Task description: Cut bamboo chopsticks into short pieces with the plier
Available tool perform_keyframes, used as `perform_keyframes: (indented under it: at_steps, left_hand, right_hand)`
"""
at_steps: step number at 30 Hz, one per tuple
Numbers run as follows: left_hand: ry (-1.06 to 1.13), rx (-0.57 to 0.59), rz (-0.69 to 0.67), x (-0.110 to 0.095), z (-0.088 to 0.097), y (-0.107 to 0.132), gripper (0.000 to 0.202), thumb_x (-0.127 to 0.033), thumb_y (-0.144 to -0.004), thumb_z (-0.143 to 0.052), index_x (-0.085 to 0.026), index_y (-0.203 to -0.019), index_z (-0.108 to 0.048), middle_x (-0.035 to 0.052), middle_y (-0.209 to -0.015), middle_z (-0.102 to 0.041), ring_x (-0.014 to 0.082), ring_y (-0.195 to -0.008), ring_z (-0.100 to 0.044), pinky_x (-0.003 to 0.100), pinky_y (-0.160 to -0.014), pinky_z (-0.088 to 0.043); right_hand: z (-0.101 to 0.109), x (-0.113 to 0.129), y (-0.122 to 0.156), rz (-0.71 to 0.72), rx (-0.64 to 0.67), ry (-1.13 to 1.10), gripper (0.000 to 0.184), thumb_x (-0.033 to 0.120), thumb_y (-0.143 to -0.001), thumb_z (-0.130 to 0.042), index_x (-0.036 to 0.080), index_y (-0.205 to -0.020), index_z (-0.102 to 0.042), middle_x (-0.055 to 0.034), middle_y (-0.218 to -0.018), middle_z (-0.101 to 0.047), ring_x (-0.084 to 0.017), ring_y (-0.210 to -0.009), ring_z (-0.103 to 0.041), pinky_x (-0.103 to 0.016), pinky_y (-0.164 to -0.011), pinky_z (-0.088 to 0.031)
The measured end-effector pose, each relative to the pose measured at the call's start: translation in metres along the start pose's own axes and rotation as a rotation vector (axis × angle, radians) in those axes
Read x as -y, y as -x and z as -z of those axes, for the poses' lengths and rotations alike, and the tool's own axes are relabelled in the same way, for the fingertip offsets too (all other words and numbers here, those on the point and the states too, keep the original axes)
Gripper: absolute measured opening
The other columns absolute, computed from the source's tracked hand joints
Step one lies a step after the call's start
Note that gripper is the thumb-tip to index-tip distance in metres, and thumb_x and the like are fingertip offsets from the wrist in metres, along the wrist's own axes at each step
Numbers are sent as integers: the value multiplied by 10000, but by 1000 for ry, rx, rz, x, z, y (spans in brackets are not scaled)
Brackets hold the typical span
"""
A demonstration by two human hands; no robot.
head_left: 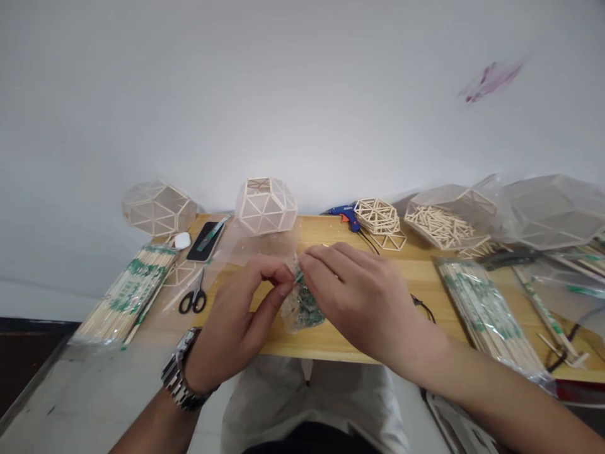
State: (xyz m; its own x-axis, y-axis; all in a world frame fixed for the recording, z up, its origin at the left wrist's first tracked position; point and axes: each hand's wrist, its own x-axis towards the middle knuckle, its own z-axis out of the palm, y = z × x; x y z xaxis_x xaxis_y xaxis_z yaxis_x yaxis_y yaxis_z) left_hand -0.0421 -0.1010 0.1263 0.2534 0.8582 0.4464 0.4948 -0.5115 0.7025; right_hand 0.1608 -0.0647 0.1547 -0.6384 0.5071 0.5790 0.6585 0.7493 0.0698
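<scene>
A small clear plastic bag (pixel 302 309) with dark green bits inside is between my hands at the table's front. My left hand (pixel 243 315), with a metal watch (pixel 182 372) on its wrist, pinches the bag's upper left edge between thumb and forefinger. From the other side my right hand (pixel 363 299) covers the bag's upper right part, its fingers together and gripping the top. The right thumb and fingertips are mostly hidden. Black-handled scissors (pixel 193 296) lie left of my left hand.
Faceted stick-framed shells (pixel 267 208) stand along the wall. A blue glue gun (pixel 347 214) lies beside stacked stick frames (pixel 377 217). Packs of wooden sticks flank me, one left (pixel 127 290) and one right (pixel 491 315). A phone (pixel 203 243) with a cutter on it is back left.
</scene>
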Motion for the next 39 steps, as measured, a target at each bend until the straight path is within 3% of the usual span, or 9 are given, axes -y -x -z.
perform_keyframes:
  at_steps: [6,21,39]
  left_hand:
    - [1,2,27,0,-1,0,96,-202,-1013,-542,-259,-1084,-570,40,-1032,-668,190,-958,-646,375,-844,-543]
    - [2,-9,-15,6,-3,4,151,-125,-1013,-524,-236,-1115,-527,16,-1036,-597,123,-951,-591,264,-846,-499]
    - [96,-109,-43,17,-25,13,158,-131,-1027,-465,-243,-1139,-465,46,-1067,-576,156,-1019,-601,329,-906,-521]
  right_hand:
    - [-6,-2,3,-23,34,-42,178,69,-948,-565,181,-840,-651,-55,-837,-710,-182,-725,-594,-333,-577,-361]
    - [-14,7,11,-245,-128,-336,165,116,-982,-539,171,-890,-664,-51,-860,-725,-136,-683,-644,-273,-602,-450]
    - [-14,15,13,-346,-122,-409,164,129,-984,-522,180,-868,-625,-48,-837,-664,-141,-683,-624,-265,-607,-462]
